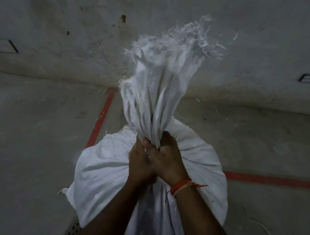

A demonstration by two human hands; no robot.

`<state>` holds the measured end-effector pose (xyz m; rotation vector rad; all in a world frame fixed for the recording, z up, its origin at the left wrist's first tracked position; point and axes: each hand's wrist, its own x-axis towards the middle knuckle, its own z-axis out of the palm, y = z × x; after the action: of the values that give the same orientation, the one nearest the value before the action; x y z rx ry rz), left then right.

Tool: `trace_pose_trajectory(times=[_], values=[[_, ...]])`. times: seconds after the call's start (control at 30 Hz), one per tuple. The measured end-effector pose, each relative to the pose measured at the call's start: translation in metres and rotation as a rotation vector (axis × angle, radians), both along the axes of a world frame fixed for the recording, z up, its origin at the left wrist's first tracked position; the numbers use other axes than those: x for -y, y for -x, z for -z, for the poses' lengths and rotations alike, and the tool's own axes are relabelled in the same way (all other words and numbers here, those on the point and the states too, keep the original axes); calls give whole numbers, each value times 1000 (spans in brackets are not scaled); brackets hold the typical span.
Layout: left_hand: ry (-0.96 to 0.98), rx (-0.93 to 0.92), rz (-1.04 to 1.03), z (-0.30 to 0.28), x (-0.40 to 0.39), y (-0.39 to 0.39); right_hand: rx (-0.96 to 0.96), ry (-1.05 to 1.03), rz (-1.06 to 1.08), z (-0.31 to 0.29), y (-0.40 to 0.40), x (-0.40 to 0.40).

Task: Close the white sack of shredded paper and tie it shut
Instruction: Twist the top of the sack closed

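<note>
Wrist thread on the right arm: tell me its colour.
The wrist thread is orange-red, with a paler strand beside it. The head view shows it best.

Both hands (156, 159) grip the white sack's (103, 171) gathered neck (151, 105).

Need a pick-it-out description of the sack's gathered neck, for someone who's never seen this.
Find the bulging white sack on the grey floor with red lines. Both hands, left hand and right hand, grip its top. The neck is the twisted plume rising above them, frayed at its tip.
</note>
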<state>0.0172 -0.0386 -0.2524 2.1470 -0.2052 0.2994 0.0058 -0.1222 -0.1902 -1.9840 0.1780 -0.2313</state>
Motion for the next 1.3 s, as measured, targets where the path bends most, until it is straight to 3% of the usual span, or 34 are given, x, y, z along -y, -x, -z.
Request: trace_pose_trajectory(times=[0.27, 0.4, 0.5, 0.67, 0.93, 1.03, 1.2, 1.3], values=[[136, -221, 9, 29, -1, -19, -172, -3, 63, 4, 7, 0], [340, -332, 29, 31, -6, -18, -142, 94, -15, 7, 9, 1], [426, -335, 37, 22, -5, -16, -94, 59, -55, 6, 9, 14], [472, -297, 27, 8, 1, -17, -158, 188, -52, 10, 14, 36], [294, -145, 26, -6, 6, -23, 4, 234, 54, 10, 23, 32], [203, -95, 16, -5, 7, -21, 64, 467, 105, 14, 22, 30], [4, -87, -71, 3, 8, -24, -345, 731, -114, 46, 26, 36], [-184, -110, -92, 4, 14, -21, -394, 794, -182, 64, 28, 38]])
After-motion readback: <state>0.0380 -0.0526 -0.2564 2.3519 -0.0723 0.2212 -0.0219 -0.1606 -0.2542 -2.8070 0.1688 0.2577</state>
